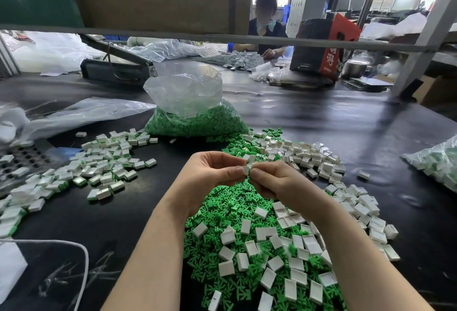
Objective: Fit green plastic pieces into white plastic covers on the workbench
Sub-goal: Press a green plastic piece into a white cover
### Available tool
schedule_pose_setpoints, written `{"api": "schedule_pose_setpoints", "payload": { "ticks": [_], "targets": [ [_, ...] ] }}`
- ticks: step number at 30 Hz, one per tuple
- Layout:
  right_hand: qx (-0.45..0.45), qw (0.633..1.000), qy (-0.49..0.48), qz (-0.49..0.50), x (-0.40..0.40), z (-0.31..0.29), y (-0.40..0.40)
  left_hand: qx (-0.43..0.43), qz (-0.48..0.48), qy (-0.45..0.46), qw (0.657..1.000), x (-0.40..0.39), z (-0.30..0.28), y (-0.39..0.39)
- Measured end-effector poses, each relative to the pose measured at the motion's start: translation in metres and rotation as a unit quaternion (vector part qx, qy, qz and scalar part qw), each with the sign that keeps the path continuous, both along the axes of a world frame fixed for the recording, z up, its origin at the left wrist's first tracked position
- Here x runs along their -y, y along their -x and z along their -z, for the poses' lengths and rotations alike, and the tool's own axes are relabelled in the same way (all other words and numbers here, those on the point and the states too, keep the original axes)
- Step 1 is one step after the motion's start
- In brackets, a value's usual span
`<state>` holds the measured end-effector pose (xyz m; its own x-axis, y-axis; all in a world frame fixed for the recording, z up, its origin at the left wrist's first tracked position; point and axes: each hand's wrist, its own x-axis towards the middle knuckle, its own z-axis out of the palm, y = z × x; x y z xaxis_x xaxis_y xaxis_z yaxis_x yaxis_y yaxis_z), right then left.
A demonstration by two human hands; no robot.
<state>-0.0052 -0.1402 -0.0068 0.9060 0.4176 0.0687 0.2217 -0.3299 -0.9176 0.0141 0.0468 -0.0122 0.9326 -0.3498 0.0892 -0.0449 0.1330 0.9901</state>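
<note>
Left hand (210, 174) and right hand (277, 182) together pinch one small white rectangular plastic cover (245, 169) at frame centre. Loose green plastic pieces (222, 211) heap at 6 o'clock on the black workbench (346, 122); finished covers (99, 169) lie at 9 o'clock.

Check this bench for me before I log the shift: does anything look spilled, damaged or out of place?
Nothing looks damaged. Loose green pieces and white covers lie mixed in a heap under the hands, and green pieces spill from the open bag. Fitted covers lie scattered at left.

green piece (249, 171) between the hands — mostly hidden
</note>
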Motion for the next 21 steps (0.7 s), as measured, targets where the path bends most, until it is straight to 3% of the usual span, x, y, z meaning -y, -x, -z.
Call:
{"api": "schedule_pose_setpoints", "payload": {
  "ticks": [3, 8, 13, 21],
  "targets": [
    [-0.008, 1.000, -0.017, -0.005, 0.0009, -0.0014, 0.0002, 0.005, 0.016, -0.021, 1.000, -0.0008, 0.0009, -0.0003],
    [-0.011, 1.000, 0.002, -0.022, 0.0032, -0.0003, -0.0005, 0.030, 0.066, -0.158, 0.985, -0.0031, 0.0006, 0.0011],
    [-0.057, 0.997, -0.021, -0.038, 0.0052, 0.0009, -0.0003, 0.036, 0.098, -0.180, 0.978, -0.0013, -0.0036, 0.0035],
    [-0.043, 0.997, 0.043, -0.036, 0.0054, 0.0029, -0.0008, 0.062, 0.075, -0.212, 0.973, 0.0004, -0.0015, 0.0012]
  ]
}}
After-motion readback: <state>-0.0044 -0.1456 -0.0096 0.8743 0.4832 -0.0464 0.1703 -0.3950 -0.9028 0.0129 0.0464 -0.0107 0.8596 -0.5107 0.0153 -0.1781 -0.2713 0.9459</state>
